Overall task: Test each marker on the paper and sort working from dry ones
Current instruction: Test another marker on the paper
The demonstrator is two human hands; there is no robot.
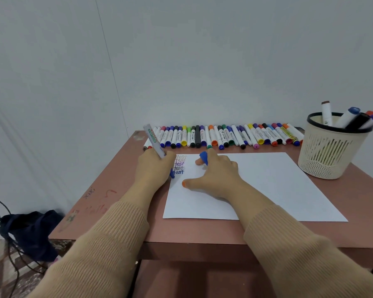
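Indoors, pink table (116, 181), pale wall (202, 61) (marker (153, 139) tight in left hand (153, 168), cap (204, 158) tight in right hand (219, 175))

A matt white sheet of paper (267, 186) lies on a smooth, reddish table (116, 190) whose top is scuffed and scribbled on. The row of markers (224, 136) has glossy plastic barrels, like the single raised marker (154, 139) and its blue cap (204, 157). The cream basket (327, 155) is slotted matt plastic. The sleeves (108, 244) are ribbed knit cloth.
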